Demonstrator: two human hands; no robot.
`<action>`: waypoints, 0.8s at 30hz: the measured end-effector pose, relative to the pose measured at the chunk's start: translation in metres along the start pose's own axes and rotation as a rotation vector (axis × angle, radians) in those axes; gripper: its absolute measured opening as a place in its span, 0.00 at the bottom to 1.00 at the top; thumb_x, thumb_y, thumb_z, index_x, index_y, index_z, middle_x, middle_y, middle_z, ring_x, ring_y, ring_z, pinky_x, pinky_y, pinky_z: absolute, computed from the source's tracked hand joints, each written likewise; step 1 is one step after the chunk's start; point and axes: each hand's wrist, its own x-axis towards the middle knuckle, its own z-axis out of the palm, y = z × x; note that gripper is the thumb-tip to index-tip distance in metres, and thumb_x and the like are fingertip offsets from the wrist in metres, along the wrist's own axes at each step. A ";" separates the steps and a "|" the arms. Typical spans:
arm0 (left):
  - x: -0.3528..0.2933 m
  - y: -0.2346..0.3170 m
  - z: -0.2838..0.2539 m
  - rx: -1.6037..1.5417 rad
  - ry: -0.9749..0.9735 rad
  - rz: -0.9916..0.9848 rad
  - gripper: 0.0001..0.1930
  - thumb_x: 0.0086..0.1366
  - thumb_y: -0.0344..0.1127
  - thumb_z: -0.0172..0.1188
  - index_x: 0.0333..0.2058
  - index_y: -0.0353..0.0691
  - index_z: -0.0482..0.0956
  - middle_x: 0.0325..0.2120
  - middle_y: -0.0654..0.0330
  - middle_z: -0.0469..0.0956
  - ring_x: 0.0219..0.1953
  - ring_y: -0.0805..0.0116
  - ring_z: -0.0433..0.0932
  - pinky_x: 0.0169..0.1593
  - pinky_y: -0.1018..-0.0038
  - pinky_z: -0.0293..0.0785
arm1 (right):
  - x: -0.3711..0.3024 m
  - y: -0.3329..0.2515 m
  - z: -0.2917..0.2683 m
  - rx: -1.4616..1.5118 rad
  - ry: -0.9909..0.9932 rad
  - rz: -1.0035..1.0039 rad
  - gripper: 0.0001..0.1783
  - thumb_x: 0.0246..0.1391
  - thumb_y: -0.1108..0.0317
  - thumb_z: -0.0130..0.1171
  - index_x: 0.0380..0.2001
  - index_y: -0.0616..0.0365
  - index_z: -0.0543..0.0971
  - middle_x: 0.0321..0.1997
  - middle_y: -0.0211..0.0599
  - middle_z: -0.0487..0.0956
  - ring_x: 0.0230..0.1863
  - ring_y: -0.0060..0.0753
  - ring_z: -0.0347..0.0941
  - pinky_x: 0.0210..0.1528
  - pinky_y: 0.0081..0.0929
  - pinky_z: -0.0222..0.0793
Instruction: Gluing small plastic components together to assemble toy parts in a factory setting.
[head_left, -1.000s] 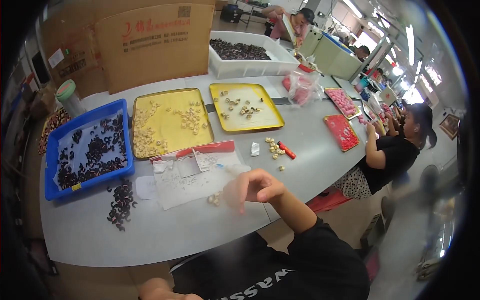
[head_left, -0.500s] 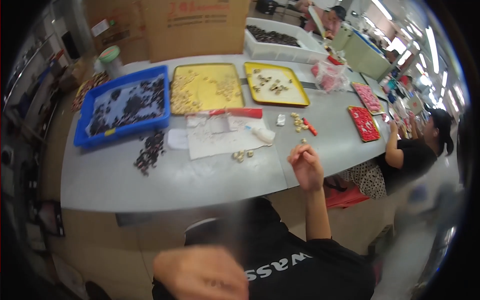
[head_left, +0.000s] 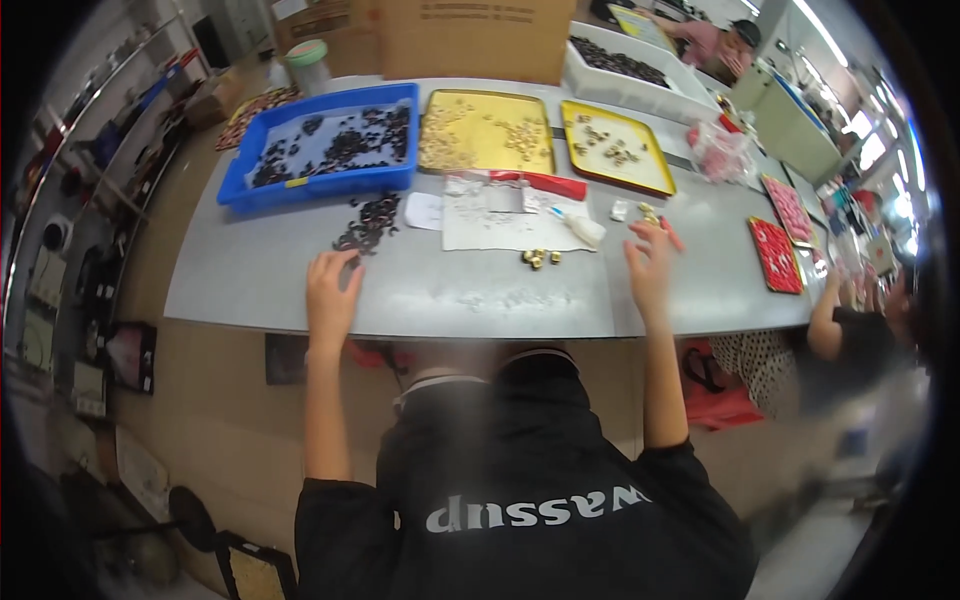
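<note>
My left hand (head_left: pixel 333 295) is at the near end of a loose pile of small dark curved pieces (head_left: pixel 370 222), thumb and fingers apart. A dark piece lies by its fingertips; whether they touch it I cannot make out. Farther right, my right hand (head_left: pixel 650 268) reaches over the table with fingers parted and slightly bent, beside a few small gold-coloured pieces (head_left: pixel 649 214) and a red stick-like tube (head_left: pixel 671 234). Between the hands are a white sheet (head_left: pixel 480 232), a small white squeeze bottle (head_left: pixel 584 231) and a cluster of gold-and-dark pieces (head_left: pixel 540 258).
Along the back stand a blue tray (head_left: pixel 330 185) of dark pieces, a yellow tray (head_left: pixel 485 115) of pale pieces and a yellow-rimmed tray (head_left: pixel 655 180). A white bin (head_left: pixel 690 107) and cardboard box (head_left: pixel 475 45) are behind. Red pieces fill a tray (head_left: pixel 775 255) near a co-worker.
My left hand has come from low and close up to the dark pile. My right hand has moved forward to the gold-coloured pieces. The whole view has shifted.
</note>
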 end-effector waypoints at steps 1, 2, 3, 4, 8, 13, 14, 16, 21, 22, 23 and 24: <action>0.001 0.000 -0.001 -0.043 -0.012 -0.018 0.09 0.52 0.27 0.58 0.35 0.37 0.75 0.29 0.57 0.71 0.32 0.62 0.71 0.39 0.72 0.67 | 0.006 0.004 0.004 -0.071 0.002 -0.049 0.15 0.49 0.69 0.53 0.42 0.59 0.70 0.49 0.39 0.68 0.52 0.34 0.62 0.49 0.31 0.62; 0.002 0.000 -0.001 -0.083 -0.024 -0.038 0.09 0.52 0.27 0.58 0.34 0.36 0.75 0.28 0.57 0.72 0.31 0.64 0.72 0.37 0.73 0.68 | 0.011 0.006 0.006 -0.140 0.001 -0.096 0.17 0.48 0.69 0.55 0.43 0.59 0.69 0.49 0.40 0.67 0.53 0.37 0.61 0.50 0.32 0.62; 0.004 -0.001 0.000 -0.093 -0.032 -0.028 0.09 0.52 0.27 0.58 0.34 0.36 0.75 0.28 0.57 0.72 0.31 0.64 0.72 0.37 0.73 0.68 | 0.015 0.005 0.008 -0.150 0.012 -0.088 0.17 0.48 0.69 0.55 0.43 0.59 0.69 0.49 0.40 0.67 0.53 0.37 0.61 0.50 0.32 0.62; 0.005 0.000 0.000 -0.116 -0.050 -0.036 0.09 0.52 0.26 0.58 0.34 0.36 0.75 0.27 0.57 0.72 0.29 0.65 0.72 0.36 0.74 0.69 | 0.019 0.006 0.011 -0.191 -0.016 -0.165 0.19 0.47 0.68 0.56 0.44 0.59 0.69 0.49 0.41 0.67 0.53 0.38 0.61 0.50 0.32 0.62; 0.006 0.004 0.002 -0.160 -0.051 -0.062 0.09 0.52 0.25 0.58 0.34 0.36 0.76 0.28 0.57 0.74 0.28 0.67 0.74 0.33 0.76 0.70 | 0.020 0.003 0.022 -0.371 -0.092 -0.311 0.22 0.45 0.67 0.59 0.46 0.58 0.68 0.50 0.43 0.66 0.51 0.39 0.62 0.48 0.30 0.62; 0.008 0.006 0.004 -0.140 -0.013 -0.109 0.10 0.51 0.23 0.57 0.35 0.35 0.75 0.30 0.58 0.74 0.29 0.68 0.75 0.33 0.77 0.71 | 0.019 0.004 0.027 -0.190 -0.254 -0.138 0.22 0.44 0.68 0.60 0.45 0.59 0.70 0.44 0.41 0.70 0.44 0.36 0.66 0.46 0.26 0.62; 0.010 0.008 0.005 -0.179 0.000 -0.113 0.11 0.51 0.23 0.57 0.35 0.35 0.75 0.30 0.58 0.74 0.29 0.69 0.76 0.34 0.78 0.72 | 0.019 0.006 0.028 -0.216 -0.258 -0.132 0.21 0.44 0.69 0.60 0.44 0.59 0.71 0.41 0.40 0.71 0.42 0.35 0.67 0.45 0.26 0.62; 0.013 0.009 0.007 -0.200 0.005 -0.159 0.10 0.52 0.22 0.56 0.35 0.35 0.76 0.30 0.59 0.74 0.30 0.70 0.76 0.33 0.79 0.72 | 0.021 0.005 0.024 -0.197 -0.257 -0.143 0.20 0.44 0.69 0.60 0.43 0.60 0.72 0.39 0.39 0.72 0.40 0.33 0.68 0.45 0.25 0.62; 0.017 -0.002 0.006 -0.251 -0.012 -0.156 0.09 0.52 0.22 0.56 0.34 0.35 0.77 0.35 0.58 0.75 0.29 0.70 0.76 0.32 0.79 0.73 | 0.026 0.004 0.033 -0.102 -0.248 -0.086 0.19 0.42 0.71 0.61 0.41 0.62 0.72 0.42 0.44 0.73 0.43 0.42 0.69 0.47 0.29 0.62; 0.015 -0.004 0.005 -0.240 -0.010 -0.170 0.09 0.52 0.22 0.56 0.34 0.36 0.78 0.35 0.58 0.75 0.29 0.71 0.76 0.32 0.80 0.72 | 0.024 0.004 0.035 -0.097 -0.232 -0.074 0.20 0.42 0.72 0.61 0.42 0.62 0.72 0.42 0.42 0.73 0.43 0.39 0.70 0.47 0.27 0.63; 0.015 -0.004 0.005 -0.249 -0.007 -0.207 0.08 0.52 0.22 0.57 0.33 0.35 0.78 0.36 0.58 0.75 0.29 0.72 0.75 0.32 0.80 0.72 | 0.023 0.004 0.035 -0.092 -0.216 -0.063 0.21 0.43 0.72 0.61 0.43 0.63 0.71 0.43 0.41 0.73 0.44 0.35 0.70 0.47 0.26 0.63; 0.014 -0.004 0.005 -0.252 -0.019 -0.222 0.08 0.52 0.22 0.57 0.33 0.35 0.78 0.36 0.58 0.75 0.29 0.72 0.75 0.32 0.80 0.72 | 0.024 0.004 0.034 -0.099 -0.230 -0.052 0.21 0.43 0.72 0.61 0.43 0.63 0.71 0.43 0.41 0.73 0.44 0.35 0.70 0.47 0.26 0.63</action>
